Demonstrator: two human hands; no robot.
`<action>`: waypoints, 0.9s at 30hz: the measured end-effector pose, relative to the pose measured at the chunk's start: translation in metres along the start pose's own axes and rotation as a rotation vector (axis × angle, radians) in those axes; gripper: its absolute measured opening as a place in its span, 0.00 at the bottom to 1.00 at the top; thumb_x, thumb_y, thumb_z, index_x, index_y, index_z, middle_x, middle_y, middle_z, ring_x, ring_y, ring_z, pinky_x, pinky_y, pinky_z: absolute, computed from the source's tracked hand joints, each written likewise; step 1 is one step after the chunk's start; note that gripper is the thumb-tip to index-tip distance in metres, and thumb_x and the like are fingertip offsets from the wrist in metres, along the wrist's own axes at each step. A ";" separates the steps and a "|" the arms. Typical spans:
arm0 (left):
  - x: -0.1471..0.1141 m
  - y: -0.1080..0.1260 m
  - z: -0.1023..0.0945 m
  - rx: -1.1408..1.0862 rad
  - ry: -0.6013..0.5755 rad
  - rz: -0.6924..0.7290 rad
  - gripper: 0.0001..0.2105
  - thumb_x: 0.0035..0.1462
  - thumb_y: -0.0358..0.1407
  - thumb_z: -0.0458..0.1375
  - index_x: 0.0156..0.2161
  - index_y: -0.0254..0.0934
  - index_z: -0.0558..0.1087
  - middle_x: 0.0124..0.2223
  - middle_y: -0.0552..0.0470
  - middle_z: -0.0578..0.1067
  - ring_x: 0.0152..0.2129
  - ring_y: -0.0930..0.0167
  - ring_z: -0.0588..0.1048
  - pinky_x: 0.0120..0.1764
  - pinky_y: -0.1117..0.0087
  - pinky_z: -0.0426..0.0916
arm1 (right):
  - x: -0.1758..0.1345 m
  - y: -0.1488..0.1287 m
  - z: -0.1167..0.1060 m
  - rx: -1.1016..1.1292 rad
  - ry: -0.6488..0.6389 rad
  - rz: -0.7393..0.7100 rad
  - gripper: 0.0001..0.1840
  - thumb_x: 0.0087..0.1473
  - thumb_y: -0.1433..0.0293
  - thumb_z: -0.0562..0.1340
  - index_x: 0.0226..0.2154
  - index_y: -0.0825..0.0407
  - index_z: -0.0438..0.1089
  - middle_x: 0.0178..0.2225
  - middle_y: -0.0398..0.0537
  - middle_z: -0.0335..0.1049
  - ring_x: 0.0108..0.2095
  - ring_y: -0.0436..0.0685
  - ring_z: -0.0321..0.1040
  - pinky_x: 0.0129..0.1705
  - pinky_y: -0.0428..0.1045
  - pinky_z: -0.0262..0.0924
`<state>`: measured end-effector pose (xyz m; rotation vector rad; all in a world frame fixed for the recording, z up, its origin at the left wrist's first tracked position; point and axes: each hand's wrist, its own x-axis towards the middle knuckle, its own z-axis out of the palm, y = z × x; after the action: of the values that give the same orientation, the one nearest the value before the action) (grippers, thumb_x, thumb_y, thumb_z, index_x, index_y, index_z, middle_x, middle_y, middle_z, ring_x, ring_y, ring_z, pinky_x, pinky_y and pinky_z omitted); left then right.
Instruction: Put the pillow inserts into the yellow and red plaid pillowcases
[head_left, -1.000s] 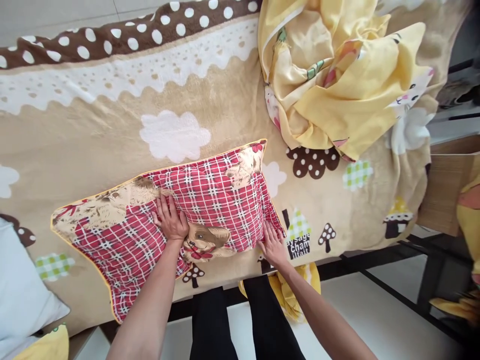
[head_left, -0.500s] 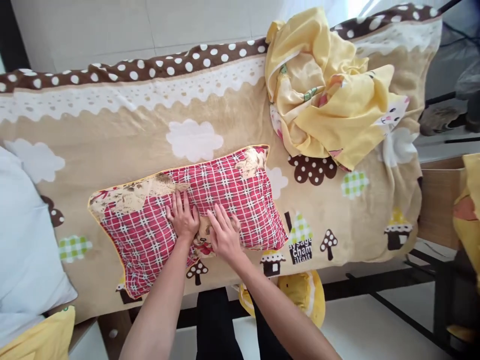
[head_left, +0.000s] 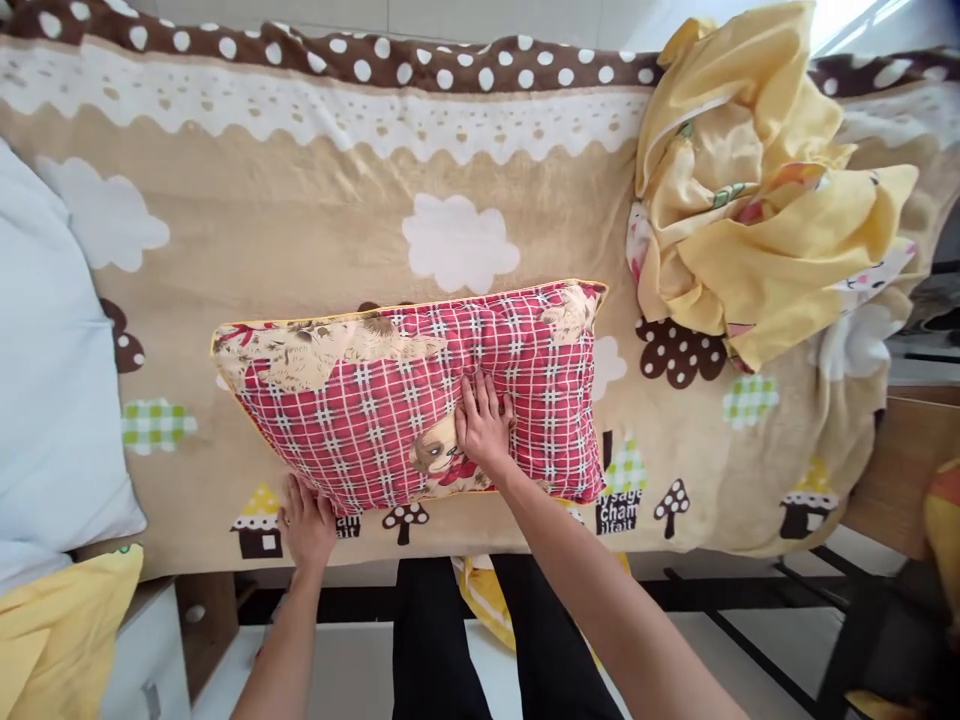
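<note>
A red plaid pillow with a printed dog and yellow piping lies flat on a beige patterned blanket. My right hand rests palm-down on it, right of its middle, fingers stretched out and pressing a dent into the fabric. At the pillow's lower left corner is my left hand, its fingers extended and touching the pillow's edge. That corner is hidden by the hand.
Bunched yellow fabric lies on the blanket at the upper right. A white pillow is at the left edge, with yellow cloth below it. A wooden box-like piece stands at the right.
My left hand has moved from the pillow's middle to its lower left corner. My right hand stays on the pillow, now flatter. The camera view has shifted, and the pillow's lower left corner looks drawn in.
</note>
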<state>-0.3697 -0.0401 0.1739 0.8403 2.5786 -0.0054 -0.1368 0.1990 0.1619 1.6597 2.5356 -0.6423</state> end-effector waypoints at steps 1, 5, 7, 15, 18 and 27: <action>-0.001 -0.006 0.000 0.011 -0.035 -0.002 0.32 0.66 0.44 0.39 0.68 0.27 0.52 0.69 0.29 0.54 0.67 0.54 0.53 0.64 0.44 0.47 | 0.000 0.000 0.002 -0.004 -0.001 -0.003 0.34 0.67 0.61 0.44 0.70 0.44 0.27 0.72 0.52 0.38 0.70 0.65 0.41 0.66 0.68 0.39; -0.005 -0.014 -0.008 0.004 -0.011 -0.124 0.31 0.65 0.42 0.39 0.68 0.25 0.52 0.69 0.27 0.53 0.67 0.52 0.51 0.63 0.39 0.42 | 0.000 0.001 0.005 -0.033 -0.005 0.007 0.34 0.68 0.62 0.43 0.70 0.45 0.26 0.72 0.53 0.37 0.70 0.65 0.39 0.66 0.69 0.36; -0.001 -0.018 -0.022 -0.018 0.015 -0.285 0.30 0.64 0.40 0.43 0.67 0.26 0.53 0.68 0.23 0.52 0.67 0.48 0.50 0.60 0.32 0.43 | 0.000 0.001 0.005 -0.046 -0.017 0.016 0.34 0.68 0.62 0.43 0.70 0.45 0.26 0.72 0.54 0.37 0.70 0.65 0.39 0.66 0.69 0.36; 0.090 0.071 -0.119 -0.177 0.322 0.275 0.35 0.64 0.45 0.48 0.70 0.30 0.46 0.72 0.36 0.47 0.69 0.59 0.44 0.68 0.50 0.39 | 0.001 0.005 0.017 -0.016 -0.003 0.030 0.34 0.67 0.62 0.42 0.70 0.46 0.29 0.71 0.54 0.39 0.70 0.66 0.40 0.66 0.70 0.36; 0.126 0.133 -0.102 -0.159 0.104 0.557 0.28 0.66 0.44 0.44 0.68 0.39 0.56 0.71 0.47 0.55 0.69 0.63 0.48 0.68 0.52 0.39 | 0.000 0.005 0.018 -0.018 0.018 0.044 0.34 0.67 0.62 0.43 0.70 0.45 0.29 0.71 0.53 0.39 0.69 0.66 0.41 0.66 0.70 0.36; 0.224 0.095 -0.060 -0.075 0.005 0.299 0.28 0.68 0.47 0.40 0.69 0.38 0.53 0.71 0.42 0.52 0.68 0.61 0.51 0.67 0.49 0.44 | 0.003 0.000 0.018 -0.015 0.000 0.048 0.33 0.67 0.62 0.45 0.70 0.43 0.32 0.71 0.50 0.43 0.69 0.65 0.44 0.66 0.66 0.37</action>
<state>-0.5025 0.1712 0.1514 1.1875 2.4158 0.1808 -0.1413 0.1955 0.1441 1.7100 2.4864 -0.6177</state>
